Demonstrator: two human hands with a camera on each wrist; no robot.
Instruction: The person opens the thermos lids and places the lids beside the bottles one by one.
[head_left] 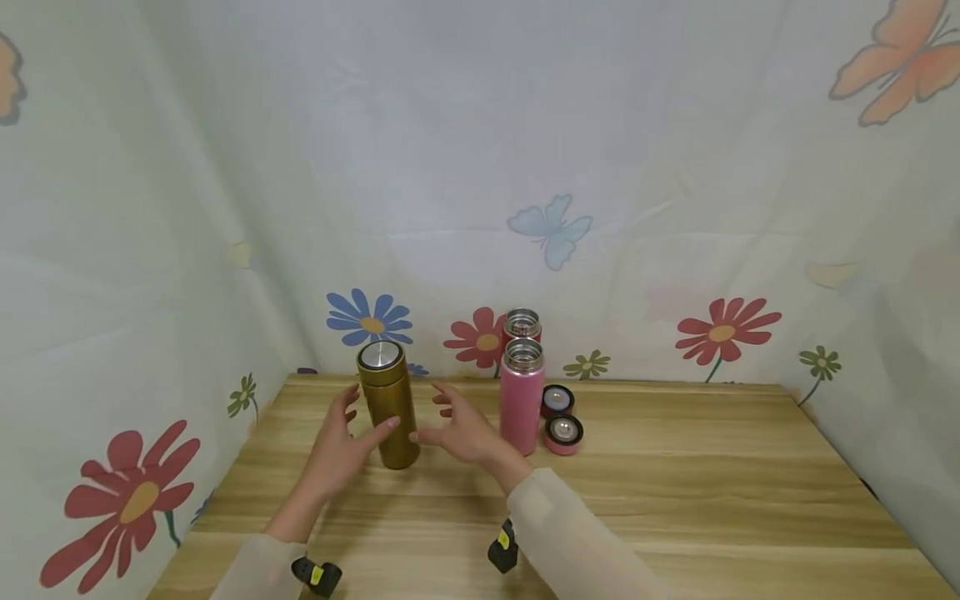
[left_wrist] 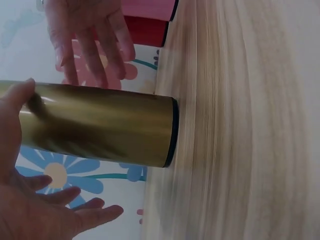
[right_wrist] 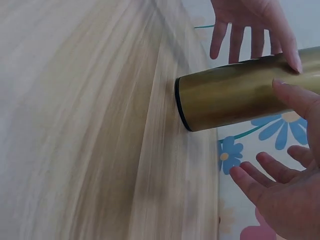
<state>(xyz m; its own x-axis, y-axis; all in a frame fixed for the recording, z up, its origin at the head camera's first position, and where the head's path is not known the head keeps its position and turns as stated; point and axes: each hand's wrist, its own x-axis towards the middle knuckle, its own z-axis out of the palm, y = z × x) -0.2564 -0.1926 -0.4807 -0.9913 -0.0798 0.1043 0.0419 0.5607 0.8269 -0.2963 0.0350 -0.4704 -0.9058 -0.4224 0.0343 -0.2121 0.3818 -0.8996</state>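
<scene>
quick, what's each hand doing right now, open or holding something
Left hand: open, thumb at the gold bottle, fingers not wrapped round it.
Right hand: open, beside the same bottle, not holding it.

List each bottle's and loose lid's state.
Gold bottle: upright, lid on
Pink bottle: upright, open, lid off
Red bottle: upright, open, lid off, mostly hidden behind the pink one
Pink lid: on the table, underside up
Red lid: on the table, underside up
</scene>
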